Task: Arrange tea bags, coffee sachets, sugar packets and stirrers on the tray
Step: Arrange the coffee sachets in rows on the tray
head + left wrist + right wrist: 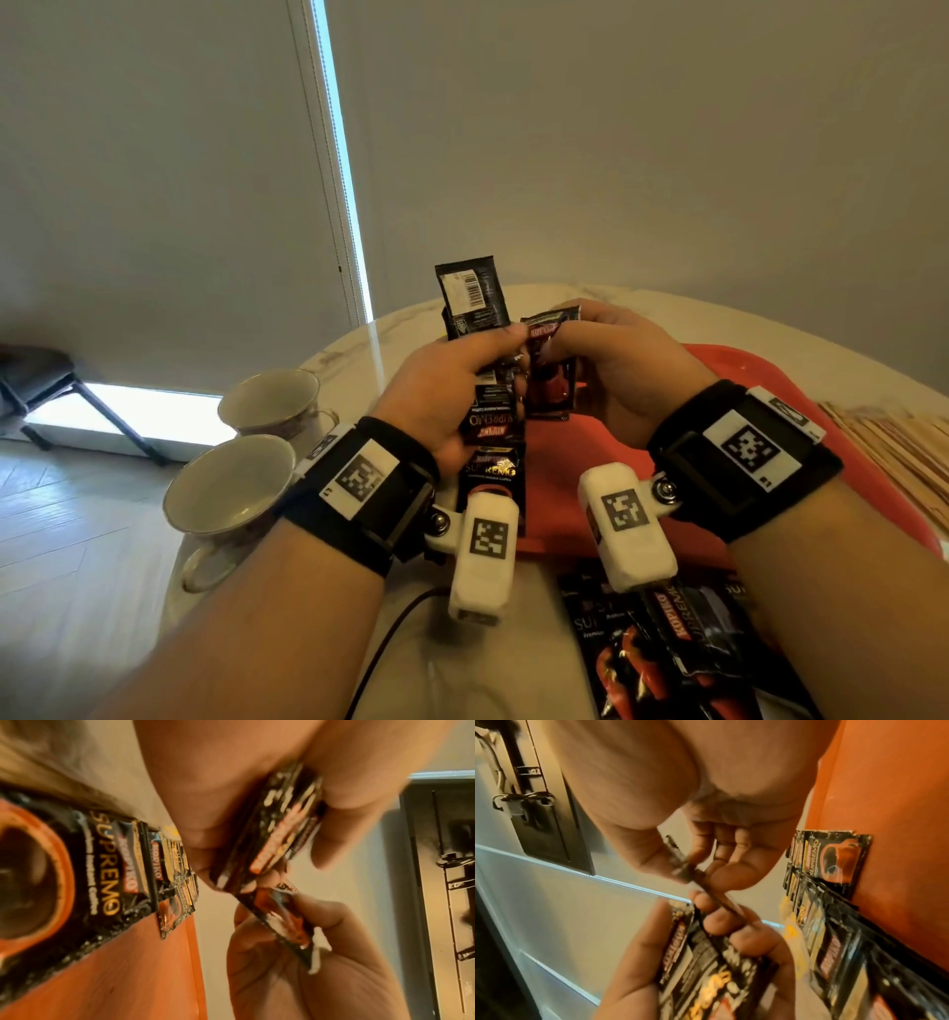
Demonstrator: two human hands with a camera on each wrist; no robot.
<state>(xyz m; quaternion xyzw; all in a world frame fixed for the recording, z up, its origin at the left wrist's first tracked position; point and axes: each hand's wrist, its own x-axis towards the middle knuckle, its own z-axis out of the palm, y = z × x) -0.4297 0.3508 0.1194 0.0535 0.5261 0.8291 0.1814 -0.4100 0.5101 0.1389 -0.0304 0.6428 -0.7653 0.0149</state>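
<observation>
The left hand (452, 390) grips a stack of coffee sachets (475, 303) above the red tray (719, 365); the right hand (611, 360) pinches a single sachet (552, 329) by its top edge, its fingers (734, 874) closed on the thin seam; these look light, floppy and slick, so a flat pinch at the crimped seal should hold best; more sachets (169, 874) lie on the tray.

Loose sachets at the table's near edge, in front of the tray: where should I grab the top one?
Pinch the top sachet by its near free end, coming from the near side with the right hand. It lies flat, overlapping the others, so a lifted edge is the only purchase.
</observation>
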